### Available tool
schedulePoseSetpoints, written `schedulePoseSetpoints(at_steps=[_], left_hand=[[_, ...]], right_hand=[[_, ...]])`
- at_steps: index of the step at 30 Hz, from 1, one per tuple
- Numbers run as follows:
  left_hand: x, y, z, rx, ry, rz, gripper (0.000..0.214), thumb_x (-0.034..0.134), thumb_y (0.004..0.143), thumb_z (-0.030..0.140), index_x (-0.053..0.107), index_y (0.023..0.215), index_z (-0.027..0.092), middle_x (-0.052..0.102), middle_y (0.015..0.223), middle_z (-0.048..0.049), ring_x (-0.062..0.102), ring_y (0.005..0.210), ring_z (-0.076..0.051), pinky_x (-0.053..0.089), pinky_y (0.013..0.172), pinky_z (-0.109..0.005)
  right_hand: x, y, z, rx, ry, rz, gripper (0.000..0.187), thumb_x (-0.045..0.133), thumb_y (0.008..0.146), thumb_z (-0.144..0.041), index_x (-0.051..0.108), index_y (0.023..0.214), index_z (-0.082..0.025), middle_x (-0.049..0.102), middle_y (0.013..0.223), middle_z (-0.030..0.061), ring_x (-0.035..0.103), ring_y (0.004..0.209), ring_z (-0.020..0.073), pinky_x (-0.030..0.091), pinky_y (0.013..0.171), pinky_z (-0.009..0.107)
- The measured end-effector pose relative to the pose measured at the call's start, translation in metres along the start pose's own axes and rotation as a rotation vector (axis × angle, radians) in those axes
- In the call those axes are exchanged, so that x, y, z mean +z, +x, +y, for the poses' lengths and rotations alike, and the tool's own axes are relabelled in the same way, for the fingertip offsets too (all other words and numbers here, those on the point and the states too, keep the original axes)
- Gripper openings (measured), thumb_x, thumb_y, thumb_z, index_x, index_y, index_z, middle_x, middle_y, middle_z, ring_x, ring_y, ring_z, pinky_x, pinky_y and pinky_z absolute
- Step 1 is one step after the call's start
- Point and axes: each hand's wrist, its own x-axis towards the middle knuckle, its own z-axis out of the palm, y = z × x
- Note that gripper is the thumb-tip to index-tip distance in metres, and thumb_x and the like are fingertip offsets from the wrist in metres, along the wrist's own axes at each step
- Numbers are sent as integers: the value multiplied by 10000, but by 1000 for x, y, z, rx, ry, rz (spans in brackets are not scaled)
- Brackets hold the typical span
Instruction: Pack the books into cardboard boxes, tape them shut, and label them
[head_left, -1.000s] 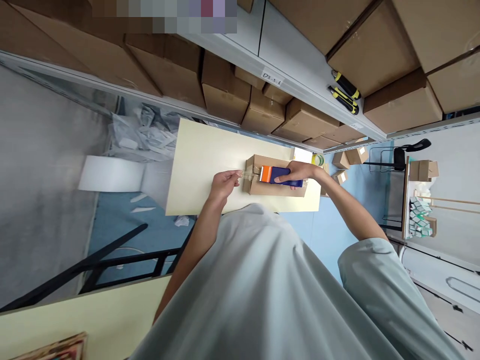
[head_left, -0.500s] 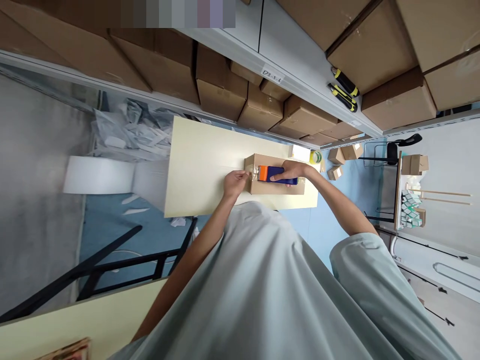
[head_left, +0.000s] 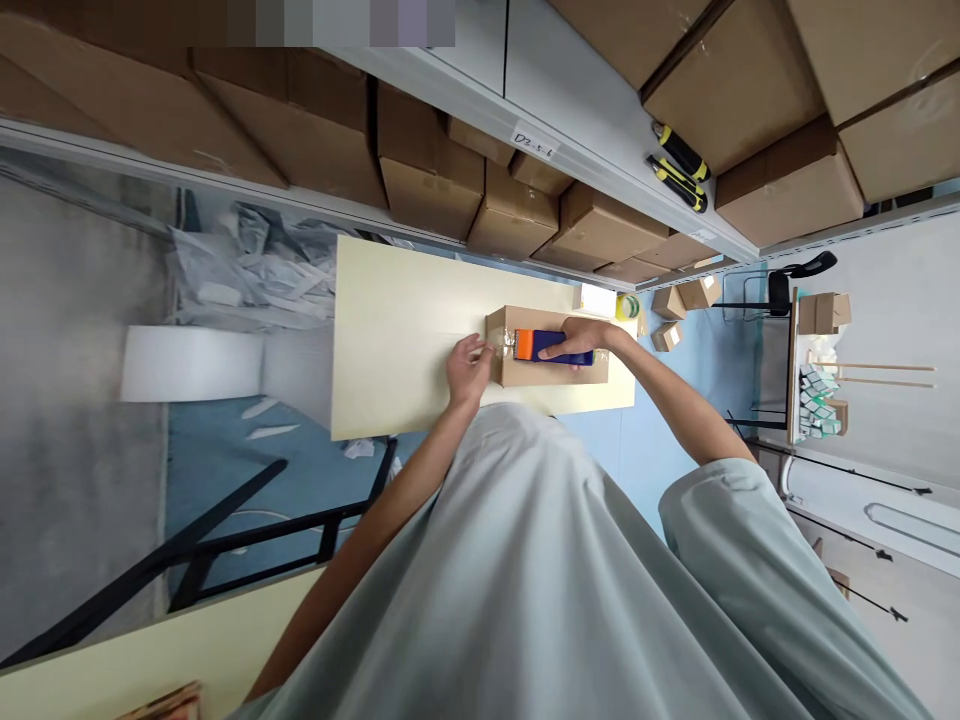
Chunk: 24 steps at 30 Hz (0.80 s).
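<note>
Probably stiff and light, the tape dispenser [head_left: 524,345] on the carton [head_left: 525,375] on the tabletop [head_left: 405,310] is best held by its navy body [head_left: 546,341], as the right hand [head_left: 587,338] grips it; the left hand's [head_left: 469,374] fingers are loosely parted.

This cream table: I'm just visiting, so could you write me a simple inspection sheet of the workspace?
Surface: cream table, carrying a long carton.
Job's things: the carton, with clear tape on its left end; blue-and-orange tape dispenser over its top.
Clutter: white box and tape roll at the table's far right corner; pale scraps on the floor.
Hands: right hand grips the tape dispenser; left hand, fingers parted, at the carton's left end, contact unclear.
Cables: thin pale line on the floor, possibly a cable.
Surroundings: shelf with brown boxes and black-and-yellow tools.
</note>
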Motion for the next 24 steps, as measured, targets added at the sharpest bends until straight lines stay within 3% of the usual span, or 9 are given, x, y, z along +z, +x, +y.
schedulePoseSetpoints(at_steps=[3,6,10,14,18,24], left_hand=[[2,-25,13,450,293,-192,1161,900,775,473,339,1746,174,327,1814,-222,311,1691,-389,347,1348,-523],[10,-36,21,634,616,-368,1584,1028,619,531,68,1792,71,36,1856,-291,-17,1734,-464,111,1407,-612],[18,-28,17,648,799,-411,1631,1022,660,555,-41,1779,28,-28,1836,-333,-50,1725,-469,73,1407,-624],[17,-19,7,694,729,-417,1649,1033,661,545,-74,1782,60,-76,1839,-323,-55,1731,-439,131,1419,-579],[16,-16,1,690,644,-409,1589,984,695,656,-42,1802,156,-80,1863,-267,-56,1730,-430,142,1416,-595],[12,-13,6,654,713,-399,1579,946,703,730,-23,1797,131,-90,1858,-280,-57,1736,-425,155,1413,-582]], right_hand=[[0,5,3,-12,11,-5,679,815,754,-871,708,802,-202,729,638,30,651,565,171,513,593,259],[-1,11,6,-17,-31,30,647,833,774,-833,721,815,-197,715,618,25,638,553,170,502,571,255],[-2,16,5,-5,-58,57,627,855,781,-799,750,830,-183,736,649,44,669,589,193,532,605,278],[-1,15,1,-52,-12,29,591,853,824,-749,774,868,-165,784,736,81,745,694,232,573,682,303],[-1,14,1,-48,2,29,593,867,822,-736,785,900,-154,790,729,92,777,743,268,605,737,333],[-4,22,6,-155,-13,-2,551,854,866,-686,794,914,-141,793,731,89,804,801,270,624,781,320]])
